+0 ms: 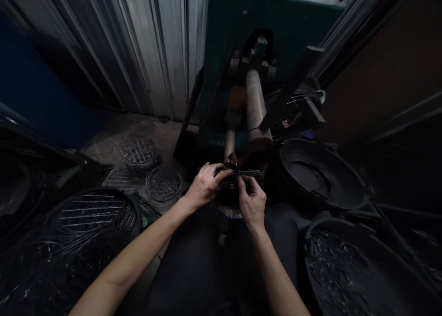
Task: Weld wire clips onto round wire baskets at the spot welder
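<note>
In the middle of the head view, a round wire rack (257,173) is seen nearly edge-on below the electrode of a green machine (221,72). My left hand (206,183) is closed on the rack's left side, fingers reaching over the top. On the near side, my right hand (253,201) has its thumb and fingers pinched together against the rack. Whatever lies between those fingertips is too small and dark to make out. The lower electrode rod (230,143) comes down just beyond my fingers, beside a thick metal cylinder (256,104).
Round wire racks (138,151) lie stacked on the floor at left, near another rack (164,183). A tub (138,210) of wire grids stands at lower left. Right of me are a black basin (345,187) and a tub (366,237) of small metal pieces.
</note>
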A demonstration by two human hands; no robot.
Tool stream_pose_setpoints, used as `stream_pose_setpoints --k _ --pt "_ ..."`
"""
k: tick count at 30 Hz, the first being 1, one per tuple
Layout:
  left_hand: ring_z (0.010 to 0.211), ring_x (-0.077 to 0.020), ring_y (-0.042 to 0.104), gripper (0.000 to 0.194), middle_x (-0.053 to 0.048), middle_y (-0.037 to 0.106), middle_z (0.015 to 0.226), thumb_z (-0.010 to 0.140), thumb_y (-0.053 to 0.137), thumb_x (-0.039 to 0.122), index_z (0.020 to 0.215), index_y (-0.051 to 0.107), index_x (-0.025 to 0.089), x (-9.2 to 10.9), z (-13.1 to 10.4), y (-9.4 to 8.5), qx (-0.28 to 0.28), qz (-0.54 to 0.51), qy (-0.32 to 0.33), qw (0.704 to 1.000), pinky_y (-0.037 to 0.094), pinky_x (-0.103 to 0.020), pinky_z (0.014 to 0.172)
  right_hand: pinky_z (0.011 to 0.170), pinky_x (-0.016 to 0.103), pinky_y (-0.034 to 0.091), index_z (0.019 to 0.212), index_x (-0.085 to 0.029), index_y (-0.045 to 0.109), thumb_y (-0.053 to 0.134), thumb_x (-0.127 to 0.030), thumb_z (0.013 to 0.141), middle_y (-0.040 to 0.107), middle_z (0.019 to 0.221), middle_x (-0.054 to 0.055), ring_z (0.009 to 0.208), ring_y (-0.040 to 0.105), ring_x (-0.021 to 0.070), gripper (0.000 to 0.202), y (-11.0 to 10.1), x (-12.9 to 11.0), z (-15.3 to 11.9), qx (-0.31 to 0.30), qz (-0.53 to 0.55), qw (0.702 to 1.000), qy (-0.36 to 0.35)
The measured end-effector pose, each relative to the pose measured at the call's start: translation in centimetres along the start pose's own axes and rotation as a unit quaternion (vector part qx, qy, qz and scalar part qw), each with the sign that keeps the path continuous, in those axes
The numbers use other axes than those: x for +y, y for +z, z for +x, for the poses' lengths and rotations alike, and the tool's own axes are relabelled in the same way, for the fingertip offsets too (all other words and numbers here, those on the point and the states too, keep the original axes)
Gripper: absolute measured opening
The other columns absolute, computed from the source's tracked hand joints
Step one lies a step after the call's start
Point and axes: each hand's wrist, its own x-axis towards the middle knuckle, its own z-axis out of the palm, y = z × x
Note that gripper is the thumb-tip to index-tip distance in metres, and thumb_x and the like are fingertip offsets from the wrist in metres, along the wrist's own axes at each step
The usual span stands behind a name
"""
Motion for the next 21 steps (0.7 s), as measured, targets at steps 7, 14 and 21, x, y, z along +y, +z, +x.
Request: stream_pose_setpoints --k 7,14,21 --pt "0.115 -0.0228 0.051 0.057 -0.011 0.05 0.123 0.075 0.057 0.005 0.128 0.042 0.02 -0.6 0.6 -0.2 -0.011 0.007 -0.004 1.0 0.036 -0.048 0.105 0.068 0.025 0.043 0.084 -0.017 0.062 0.053 -0.048 0.084 0.063 0.076 0.002 0.069 0.056 0.0148 0.032 0.3 -0.2 0.7 0.003 -0.014 1.0 -0.01" --pt "0.116 -0.0229 0.051 0.054 -0.011 0.05 0.123 0.076 0.059 0.009 0.127 0.043 0.021 -0.5 0.8 -0.4 -0.01 0.002 -0.012 1.0 0.035 -0.048 0.106 0.068 0.025 0.043 0.084 -0.017 0.062 0.053 -0.048 0.083 0.063 0.075 0.002 0.069 0.056 0.0148 0.032 0.2 -0.4 0.8 0.004 -0.012 1.0 -0.007" --pt "0.113 -0.0239 0.052 0.057 -0.011 0.051 0.121 0.073 0.061 0.007 0.126 0.044 0.019 -0.8 1.1 -0.6 -0.003 0.014 -0.003 1.0 0.038 -0.048 0.103 0.068 0.025 0.043 0.085 -0.017 0.063 0.052 -0.047 0.084 0.064 0.077 0.002 0.069 0.056 0.0147 0.032 0.5 -0.5 1.2 0.002 -0.016 1.0 -0.011"
